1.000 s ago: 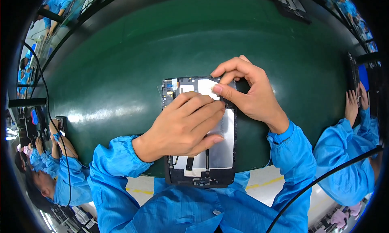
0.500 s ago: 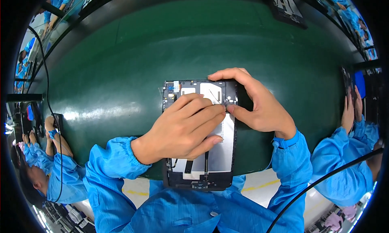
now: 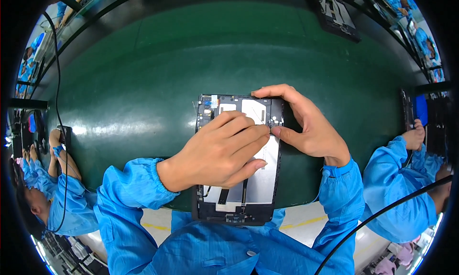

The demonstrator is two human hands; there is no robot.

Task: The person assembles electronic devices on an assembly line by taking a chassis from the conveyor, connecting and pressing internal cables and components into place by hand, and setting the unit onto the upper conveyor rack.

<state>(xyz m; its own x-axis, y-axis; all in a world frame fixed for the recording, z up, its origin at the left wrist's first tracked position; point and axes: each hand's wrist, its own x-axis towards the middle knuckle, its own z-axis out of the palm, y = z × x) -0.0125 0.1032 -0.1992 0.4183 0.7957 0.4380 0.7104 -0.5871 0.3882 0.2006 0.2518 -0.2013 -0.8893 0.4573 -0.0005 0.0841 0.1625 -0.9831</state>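
An opened tablet [image 3: 263,179] with a black frame and a silver inner plate lies before me. Its near end reaches past the table's front edge toward my body. Small circuit parts and a white-and-orange tab show at its far left corner. My left hand [image 3: 222,148] lies across the tablet's middle, fingers stretched toward its right side and thumb apart, hiding part of the plate. Its fingertips touch the tablet beside my right thumb. My right hand [image 3: 311,127] holds the far right part, index finger over the far edge and thumb on the inner face.
A black tray-like unit with silver parts [image 3: 334,12] lies at the far right. Co-workers in blue sit on both sides, one's hands [image 3: 415,134] at the right. A black cable [image 3: 377,217] crosses the lower right, another cable [image 3: 58,84] hangs at the left.
The view has shifted a little, and the tablet's far end sits slightly further right with my hands. The right co-worker's hands have come down from the upright dark panel and together.
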